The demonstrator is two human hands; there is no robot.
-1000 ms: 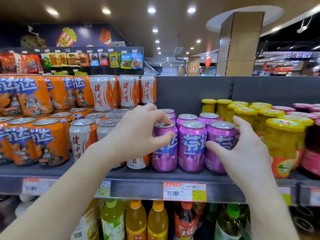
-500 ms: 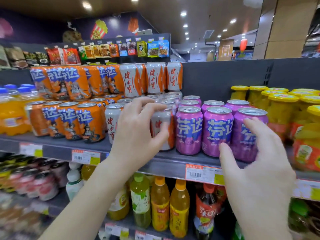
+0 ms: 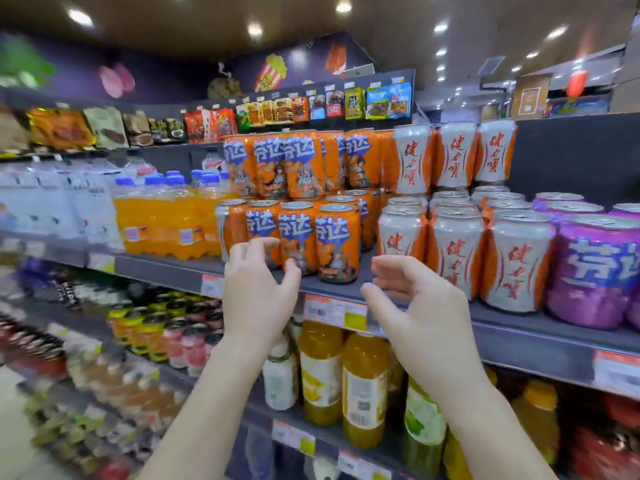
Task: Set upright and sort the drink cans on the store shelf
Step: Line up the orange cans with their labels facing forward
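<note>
The front row of the shelf (image 3: 166,268) holds four orange cans (image 3: 337,244), three white cans (image 3: 457,251) and one purple can (image 3: 595,271) wholly in view, with three further white cans (image 3: 457,154) stacked on the tier above.

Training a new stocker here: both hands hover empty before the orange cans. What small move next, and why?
Probably ease the left hand forward onto the leftmost front orange can: it shows a pale side, its label seemingly turned away.

We swing left along the shelf (image 3: 536,341). Our left grip (image 3: 258,299) comes off the white cans (image 3: 457,251), our right grip (image 3: 415,317) off the purple cans (image 3: 595,271); both now hover, loosely curled, before the orange cans (image 3: 337,244).
</note>
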